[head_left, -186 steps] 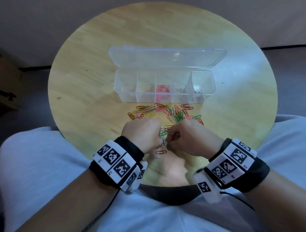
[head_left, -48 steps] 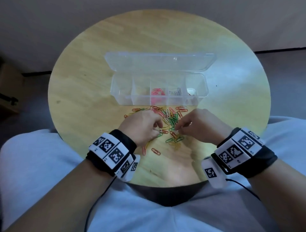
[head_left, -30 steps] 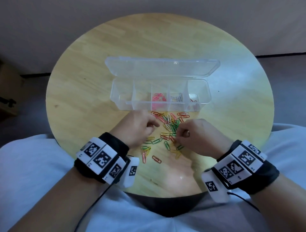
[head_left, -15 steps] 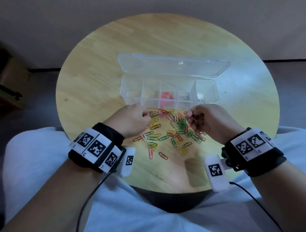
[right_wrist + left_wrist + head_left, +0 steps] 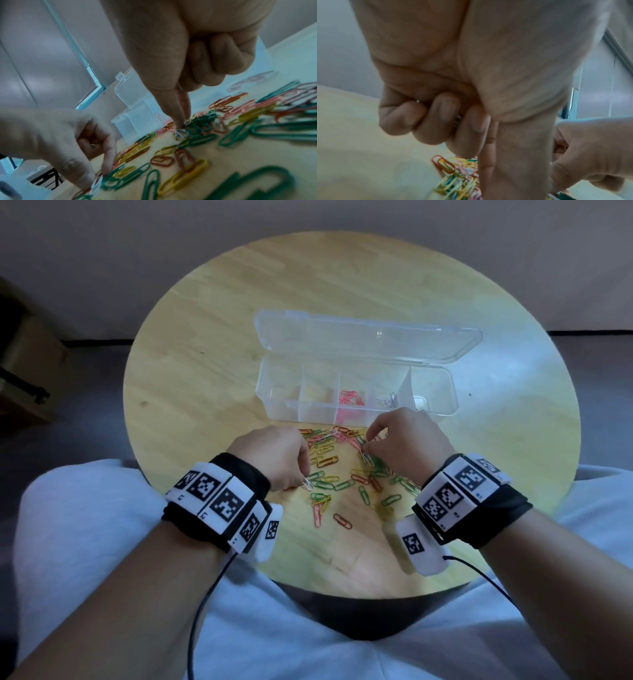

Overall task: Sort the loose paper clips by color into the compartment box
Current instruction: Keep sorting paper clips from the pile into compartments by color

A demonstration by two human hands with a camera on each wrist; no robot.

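A clear compartment box lies open on the round table, with pink clips in a middle cell and silvery clips in the cell to its right. Loose paper clips in green, yellow, red and pink spread in front of it. My left hand pinches a white clip at the pile's near left; its other fingers curl round more clips. My right hand pinches a silvery clip with thumb and forefinger on the pile's right side.
The box's lid lies open flat behind it. The wooden table is round, with its near edge against my lap. A brown crate stands on the floor to the left.
My right hand has come down from the box's front edge onto the pile and pinches a silvery clip. My left hand has drawn back towards me and picks up a white clip.
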